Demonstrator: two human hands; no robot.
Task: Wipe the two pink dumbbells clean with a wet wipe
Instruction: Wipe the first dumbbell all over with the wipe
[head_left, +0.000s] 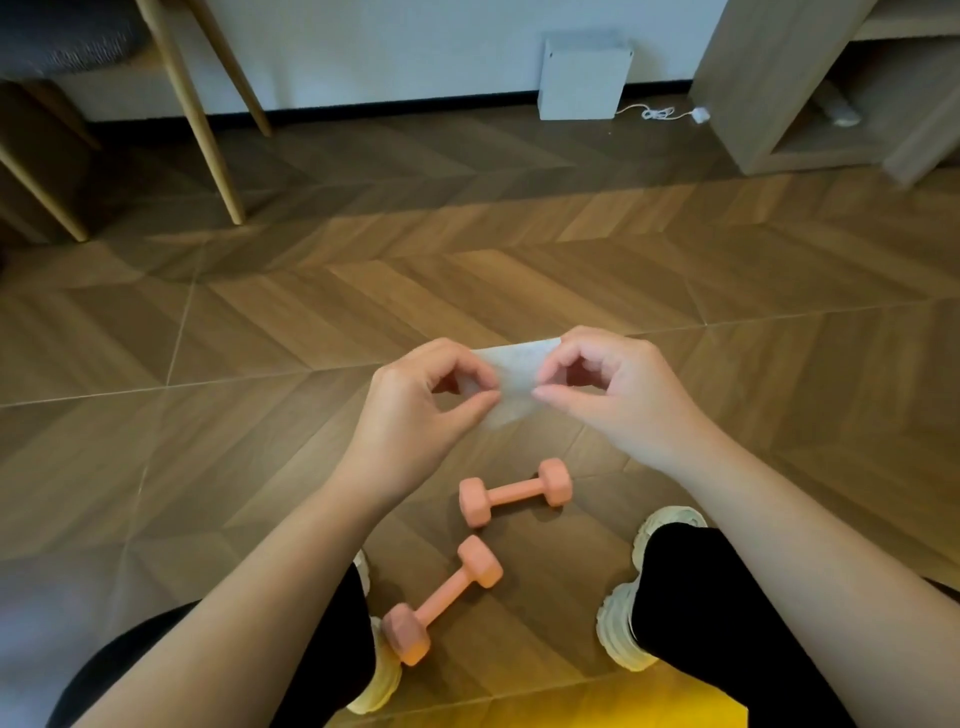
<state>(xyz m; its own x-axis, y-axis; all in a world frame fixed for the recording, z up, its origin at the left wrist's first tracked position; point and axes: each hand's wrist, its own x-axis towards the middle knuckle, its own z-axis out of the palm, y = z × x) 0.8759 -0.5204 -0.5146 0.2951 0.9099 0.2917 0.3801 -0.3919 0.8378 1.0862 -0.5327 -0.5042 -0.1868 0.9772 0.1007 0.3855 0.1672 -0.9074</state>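
Note:
Two pink dumbbells lie on the wooden floor between my feet. The farther dumbbell (515, 491) lies roughly crosswise; the nearer dumbbell (441, 598) lies on a diagonal, its lower end by my left shoe. Above them I hold a white wet wipe (514, 379) stretched between both hands. My left hand (426, 410) pinches its left edge with thumb and fingers. My right hand (613, 389) pinches its right edge the same way. Both hands are well above the dumbbells and touch neither.
My shoes (626, 618) and black trouser legs flank the dumbbells. Wooden chair legs (208, 130) stand at the far left. A white box (582, 78) with a cable sits by the wall, and a wooden shelf unit (810, 98) is at the far right.

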